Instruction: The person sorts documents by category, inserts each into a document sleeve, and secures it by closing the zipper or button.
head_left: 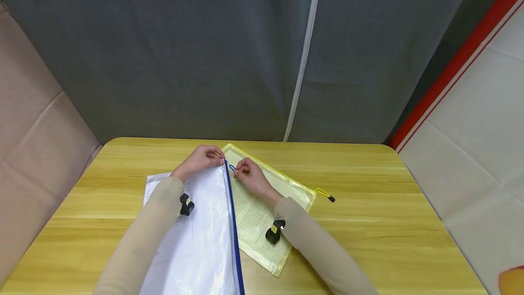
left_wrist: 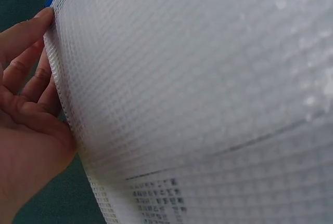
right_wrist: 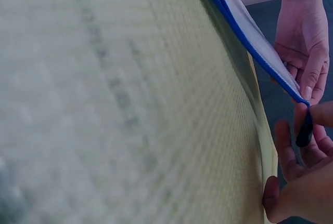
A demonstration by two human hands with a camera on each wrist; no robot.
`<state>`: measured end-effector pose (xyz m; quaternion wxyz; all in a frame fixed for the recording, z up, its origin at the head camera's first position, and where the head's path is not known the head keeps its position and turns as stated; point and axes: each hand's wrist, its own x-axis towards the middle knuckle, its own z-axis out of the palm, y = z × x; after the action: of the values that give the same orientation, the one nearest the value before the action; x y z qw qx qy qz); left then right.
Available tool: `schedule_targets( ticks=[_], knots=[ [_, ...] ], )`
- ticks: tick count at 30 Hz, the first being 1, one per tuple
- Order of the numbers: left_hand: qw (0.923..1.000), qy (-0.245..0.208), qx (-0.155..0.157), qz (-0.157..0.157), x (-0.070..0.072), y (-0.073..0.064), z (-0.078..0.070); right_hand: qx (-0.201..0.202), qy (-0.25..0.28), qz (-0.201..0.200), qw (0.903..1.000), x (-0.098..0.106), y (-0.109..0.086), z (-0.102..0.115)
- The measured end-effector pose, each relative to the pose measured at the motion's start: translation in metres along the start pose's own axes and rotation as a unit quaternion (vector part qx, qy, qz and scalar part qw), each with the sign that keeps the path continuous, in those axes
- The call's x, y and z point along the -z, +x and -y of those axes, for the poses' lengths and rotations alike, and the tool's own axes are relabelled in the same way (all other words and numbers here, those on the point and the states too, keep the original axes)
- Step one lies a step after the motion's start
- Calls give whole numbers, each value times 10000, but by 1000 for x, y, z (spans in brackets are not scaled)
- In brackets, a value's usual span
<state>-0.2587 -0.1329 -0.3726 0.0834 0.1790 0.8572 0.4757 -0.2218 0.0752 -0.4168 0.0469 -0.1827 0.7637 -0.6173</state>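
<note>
A clear mesh zip pouch [head_left: 200, 231] with white paper inside lies under my left arm, its blue zip [head_left: 233, 222] running along the right edge. My left hand [head_left: 200, 160] pinches its far corner, at the end of the zip; the left wrist view has the thumb [left_wrist: 31, 31] on the pouch's edge. Just right of that corner, my right hand [head_left: 254, 179] pinches the blue zip-pull cord [head_left: 232, 167]. The cord's dark end [right_wrist: 304, 133] hangs between the right fingers in the right wrist view. Beneath that hand lies a yellow mesh zip pouch [head_left: 262, 222] holding a printed sheet.
The yellow pouch sits askew on the wooden table [head_left: 389, 222], partly covered by the clear one. Its yellow pull cord [head_left: 322, 192] with a black end sticks out to the right. A grey curtain [head_left: 184, 58] stands behind the table, with pale panels at both sides.
</note>
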Motion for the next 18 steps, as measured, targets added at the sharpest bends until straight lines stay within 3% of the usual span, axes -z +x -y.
schedule_targets(
  ticks=[12, 18],
  knots=[
    [9993, 78, 230, -296, 5, 1, 6, -354, 283, 92, 9989, -1, -9, 4],
    [9954, 145, 604, -723, 21, -6, 15, -597, 113, 427, 9972, 3, -16, 0]
  ],
)
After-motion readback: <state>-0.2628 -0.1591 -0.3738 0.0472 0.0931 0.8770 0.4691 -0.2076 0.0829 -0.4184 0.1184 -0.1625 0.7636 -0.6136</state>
